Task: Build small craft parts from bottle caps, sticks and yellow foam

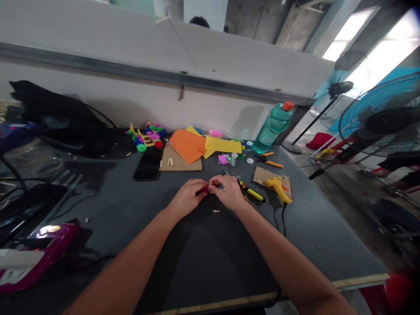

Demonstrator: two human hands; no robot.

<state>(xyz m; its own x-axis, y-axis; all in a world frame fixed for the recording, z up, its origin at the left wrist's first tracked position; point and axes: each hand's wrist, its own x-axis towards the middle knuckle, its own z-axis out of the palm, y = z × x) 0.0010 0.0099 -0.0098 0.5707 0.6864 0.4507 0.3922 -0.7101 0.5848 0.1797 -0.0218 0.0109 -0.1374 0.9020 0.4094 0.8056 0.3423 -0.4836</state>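
Note:
Both my hands meet over the dark tabletop in the head view. My left hand (189,194) is closed on a small dark pink piece (205,189), mostly covered by the fingers. The fingertips of my right hand (229,191) pinch together against it, at a tiny pale piece (210,185) too small to name. Just below the hands lies a short whitish stick (216,211). Close to my right hand is a yellow-and-black craft knife (254,193). Further right, a yellow hot glue gun (278,188) rests on a cardboard piece (259,173).
Behind the hands lie a black phone (148,164), cardboard (193,166) with small sticks, orange paper (187,146) and colourful wheeled models (146,138). Orange-handled pliers (272,163) and a green bottle (271,129) stand right. A magenta device (59,245) is left; a fan (387,118) stands beyond the table.

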